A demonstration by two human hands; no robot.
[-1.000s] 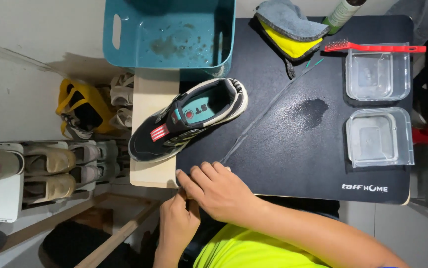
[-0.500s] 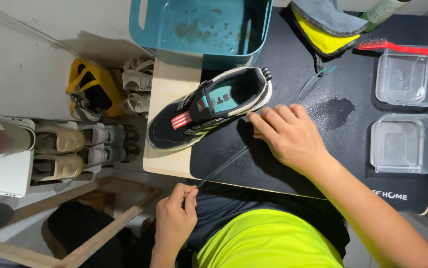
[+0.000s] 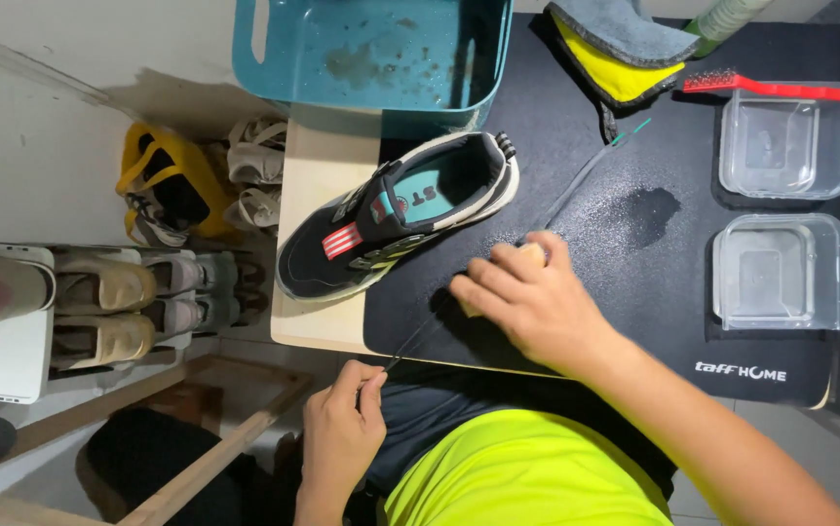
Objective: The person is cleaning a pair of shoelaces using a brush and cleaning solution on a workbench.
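Observation:
A black sneaker with a teal lining and red stripes lies on its side, half on the wooden table and half on the black mat. A dark shoelace runs slantwise over the mat from the table's near edge to a green tip by the cloth. My left hand pinches the lace's near end just below the table edge. My right hand rests on the mat over the lace, closed on a small tan object that is mostly hidden under my fingers.
A teal basin stands at the table's far edge. A grey and yellow cloth, a red-handled brush and two clear plastic tubs sit at the right. A wet patch darkens the mat. A shoe rack stands left.
My right hand moved from the table's near edge up beside the sneaker, then right onto the mat over the lace. My left hand has kept its pinch on the lace end.

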